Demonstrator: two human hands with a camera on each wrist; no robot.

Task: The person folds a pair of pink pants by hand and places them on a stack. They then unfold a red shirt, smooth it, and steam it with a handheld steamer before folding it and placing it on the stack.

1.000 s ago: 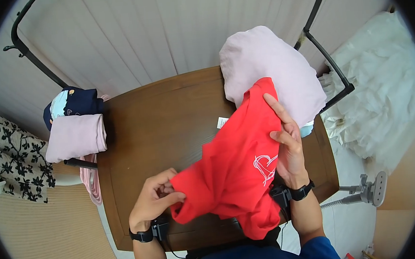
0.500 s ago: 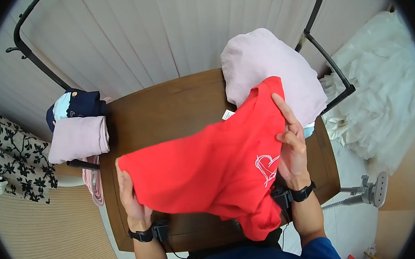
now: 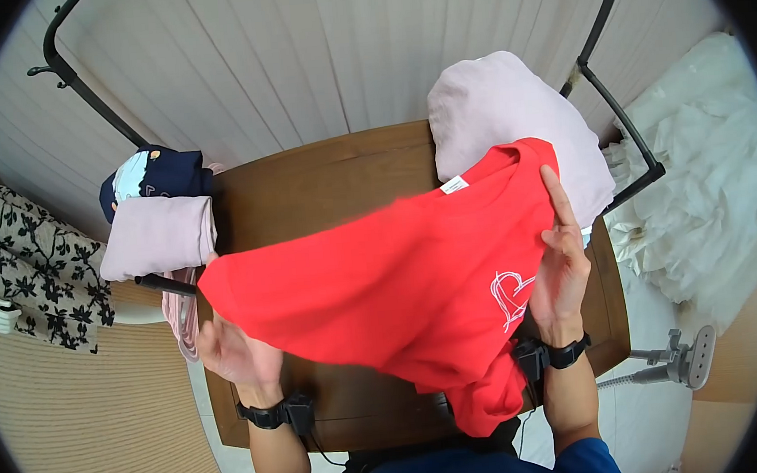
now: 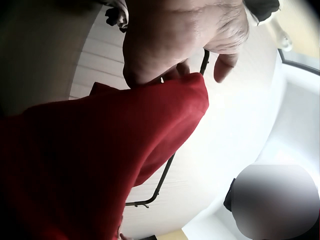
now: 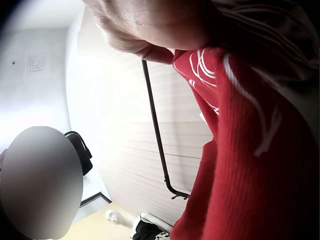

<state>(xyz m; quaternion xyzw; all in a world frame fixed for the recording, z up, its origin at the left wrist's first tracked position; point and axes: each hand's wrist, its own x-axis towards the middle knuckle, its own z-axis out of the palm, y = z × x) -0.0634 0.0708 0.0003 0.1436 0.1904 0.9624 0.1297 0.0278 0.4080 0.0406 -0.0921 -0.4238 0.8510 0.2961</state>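
A red shirt (image 3: 382, 281) with a white heart outline and a white neck label is stretched above the table. My right hand (image 3: 559, 276) holds its collar side, thumb on the cloth and index finger extended along the edge. At the shirt's left end, my left hand (image 3: 241, 354) has its fingers largely hidden behind the fabric, with the thumb apart from it. In the left wrist view, the left hand (image 4: 185, 37) touches the red cloth (image 4: 125, 130) with its thumb clear. The right hand (image 5: 155, 25) grips the cloth (image 5: 250, 150) beside the heart lines in the right wrist view.
Beyond the shirt, a pale pink cloth pile (image 3: 510, 106) stands at the right of the brown table (image 3: 321, 183). Folded pink cloth (image 3: 161, 236) and a navy garment (image 3: 173, 173) lie off its left edge. Black rack bars (image 3: 96, 99) rise on both sides.
My left hand has gone left and up, and the shirt's left part has spread from bunched to stretched. The left thumb has come off the cloth. My right hand keeps its hold.
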